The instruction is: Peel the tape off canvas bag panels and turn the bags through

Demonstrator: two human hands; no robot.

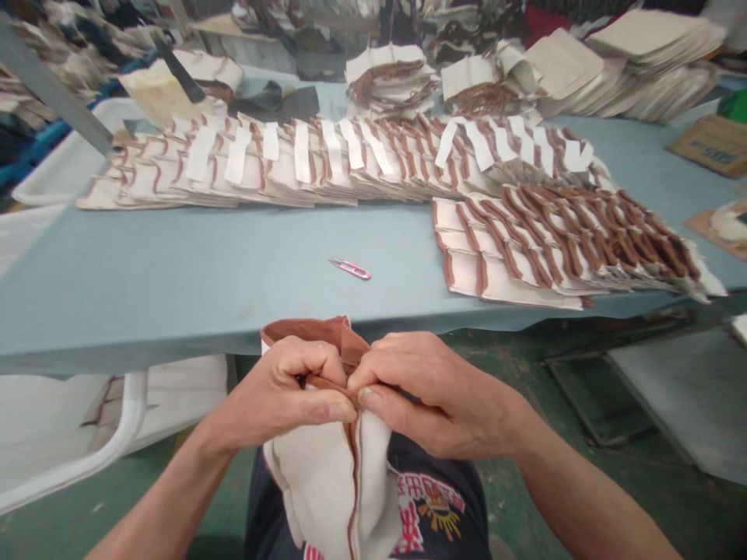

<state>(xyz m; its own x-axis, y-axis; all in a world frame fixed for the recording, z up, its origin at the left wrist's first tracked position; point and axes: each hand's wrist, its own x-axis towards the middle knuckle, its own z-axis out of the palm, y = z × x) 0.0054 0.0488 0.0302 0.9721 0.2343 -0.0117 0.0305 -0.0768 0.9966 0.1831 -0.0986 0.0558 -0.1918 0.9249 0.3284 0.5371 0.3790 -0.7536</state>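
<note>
Between my two hands hangs a cream fabric piece (315, 474) with brown binding along its edges and a brown inside. My left hand (292, 389) pinches the brown edge, thumb lying along the top of the seam. Right beside it, my right hand (420, 393) grips the same seam, so the two thumb tips almost meet. The lower part of the cloth drapes down in front of my dark printed apron. Fingers curled behind the fabric are partly hidden. Beyond my hands, pink-handled thread snips (351, 268) lie on the blue-covered table (233, 272).
A long overlapping row of cream pieces (280, 167) with white paper strips spans the table. Closer on the right lies a second row with brown edges (560, 245). Stacked cloth (391, 78) stands behind, and a cardboard box (712, 145) sits at the right edge. A white tubular rail (131, 408) is at lower left.
</note>
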